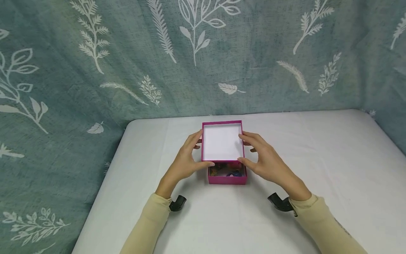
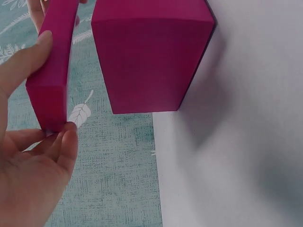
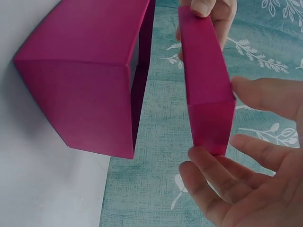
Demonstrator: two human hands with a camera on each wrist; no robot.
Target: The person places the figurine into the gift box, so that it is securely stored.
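Note:
A magenta box lid (image 1: 223,141) is held up between both hands, its white inside facing the head camera. My left hand (image 1: 185,158) grips the lid's left side, with thumb and fingers at its edges. On the other side my right hand (image 1: 268,160) holds the lid the same way. Under and nearer than the lid stands the magenta box (image 1: 227,180), open at the top. Small colourful items (image 1: 234,173) lie inside it, partly hidden by the lid. Both wrist views show a gap between the lid (image 2: 54,56) and the box (image 3: 80,104).
The box stands on a table covered with a white cloth (image 1: 317,151). Behind and to the left hangs a teal cloth (image 1: 253,53) with white leaf prints. A black device (image 1: 178,203) is on the left wrist and another black device (image 1: 280,202) on the right.

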